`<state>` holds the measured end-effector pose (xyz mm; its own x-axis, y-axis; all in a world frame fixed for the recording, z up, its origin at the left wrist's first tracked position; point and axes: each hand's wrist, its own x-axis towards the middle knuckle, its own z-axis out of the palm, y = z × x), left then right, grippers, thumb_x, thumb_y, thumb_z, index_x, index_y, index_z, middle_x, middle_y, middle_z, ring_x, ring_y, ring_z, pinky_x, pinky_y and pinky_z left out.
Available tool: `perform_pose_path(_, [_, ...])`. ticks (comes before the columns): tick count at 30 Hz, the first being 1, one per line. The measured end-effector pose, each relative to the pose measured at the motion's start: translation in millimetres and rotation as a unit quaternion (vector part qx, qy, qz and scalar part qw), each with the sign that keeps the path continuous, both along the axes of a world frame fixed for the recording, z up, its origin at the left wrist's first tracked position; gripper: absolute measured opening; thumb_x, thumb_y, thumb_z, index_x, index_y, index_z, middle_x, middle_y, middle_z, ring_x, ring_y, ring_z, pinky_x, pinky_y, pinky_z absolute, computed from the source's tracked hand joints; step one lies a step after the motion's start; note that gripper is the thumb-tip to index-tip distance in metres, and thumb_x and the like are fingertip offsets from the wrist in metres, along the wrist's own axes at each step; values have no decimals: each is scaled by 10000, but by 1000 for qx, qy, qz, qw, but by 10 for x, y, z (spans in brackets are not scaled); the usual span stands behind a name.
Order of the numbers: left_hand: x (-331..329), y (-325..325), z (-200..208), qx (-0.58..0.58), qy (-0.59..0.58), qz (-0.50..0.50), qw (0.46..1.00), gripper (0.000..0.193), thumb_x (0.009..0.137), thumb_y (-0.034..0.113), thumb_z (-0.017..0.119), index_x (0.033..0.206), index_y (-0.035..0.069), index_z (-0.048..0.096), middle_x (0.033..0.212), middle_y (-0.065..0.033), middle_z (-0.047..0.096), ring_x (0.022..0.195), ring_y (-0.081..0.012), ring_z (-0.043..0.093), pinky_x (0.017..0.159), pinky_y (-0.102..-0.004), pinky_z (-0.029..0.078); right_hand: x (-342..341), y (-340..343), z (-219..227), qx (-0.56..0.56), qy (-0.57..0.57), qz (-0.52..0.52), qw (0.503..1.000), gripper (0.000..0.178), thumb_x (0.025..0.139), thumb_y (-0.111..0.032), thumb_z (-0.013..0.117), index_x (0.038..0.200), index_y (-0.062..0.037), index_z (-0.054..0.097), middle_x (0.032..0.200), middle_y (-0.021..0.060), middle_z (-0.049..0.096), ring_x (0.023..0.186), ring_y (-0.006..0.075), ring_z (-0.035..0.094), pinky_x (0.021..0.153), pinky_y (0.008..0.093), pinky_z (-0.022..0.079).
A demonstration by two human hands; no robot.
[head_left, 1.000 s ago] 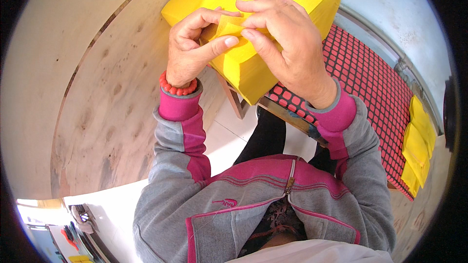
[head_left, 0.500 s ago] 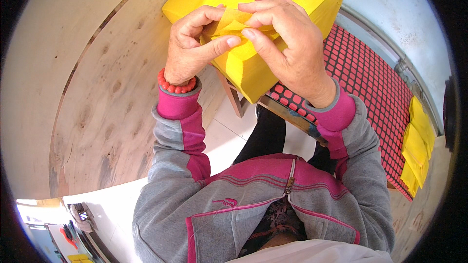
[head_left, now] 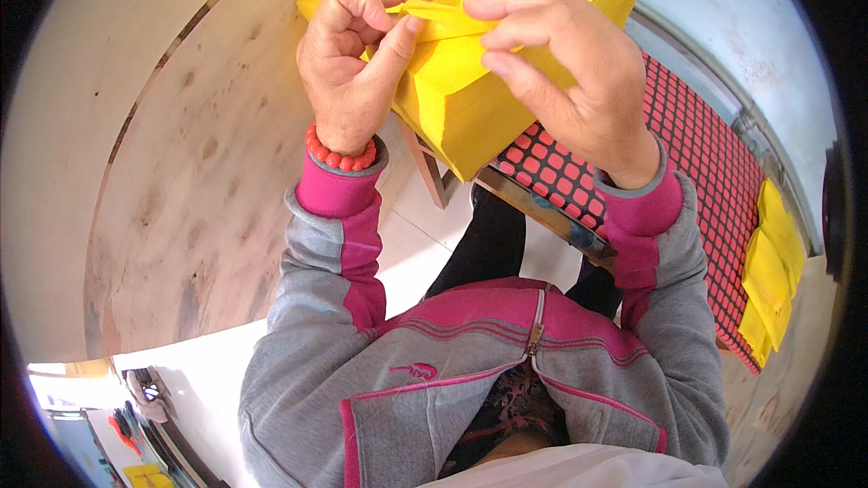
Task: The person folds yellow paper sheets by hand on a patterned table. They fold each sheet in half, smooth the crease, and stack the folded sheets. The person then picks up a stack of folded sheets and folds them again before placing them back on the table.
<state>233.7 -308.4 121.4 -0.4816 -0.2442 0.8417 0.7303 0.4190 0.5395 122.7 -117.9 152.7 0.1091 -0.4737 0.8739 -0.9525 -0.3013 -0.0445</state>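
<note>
A box-shaped yellow cloth bag (head_left: pixel 470 117) with sharp creased corners takes up the top middle. My left hand (head_left: pixel 348 63) pinches a folded edge of it between thumb and fingers. Opposite, my right hand (head_left: pixel 579 72) hovers over the bag's right part, thumb and fingers curved and apart. Its upper fingertips are close to the right end of the pinched fold; whether they touch it I cannot tell. Both hands partly cover the bag.
Under and right of the bag lies a red-and-black patterned cover (head_left: pixel 696 190) on a wooden-edged bench. More yellow cloth pieces (head_left: pixel 773 271) are piled at its far right end. A pale wooden board (head_left: pixel 199 172) stands on the left, a bluish wall (head_left: pixel 750 36) on the right.
My right hand has moved right and its fingers have spread away from the fold. My left hand has shifted slightly up and still pinches the cloth. The bag's front face looks smoother.
</note>
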Motion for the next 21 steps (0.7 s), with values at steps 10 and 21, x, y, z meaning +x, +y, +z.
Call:
perform_pose_path(10, [79, -123, 10, -105, -31, -21, 994, 179, 957, -69, 500, 998, -26, 669, 1241, -194, 667, 1112, -226, 643, 965, -318, 488, 9, -86, -74, 46, 56, -2, 997, 145, 858, -79, 711, 988, -33, 668, 1245, 142, 659, 1236, 357, 593, 998, 428, 484])
perform_pose_path(21, [155, -232, 61, -118, -97, -76, 985, 274, 886, 7, 512, 1063, -23, 719, 1337, -210, 615, 1216, -265, 593, 1018, -355, 450, 66, -143, -172, 45, -82, 36, 995, 58, 924, -26, 623, 975, 2, 629, 1220, 175, 669, 1237, 338, 600, 1019, 395, 468])
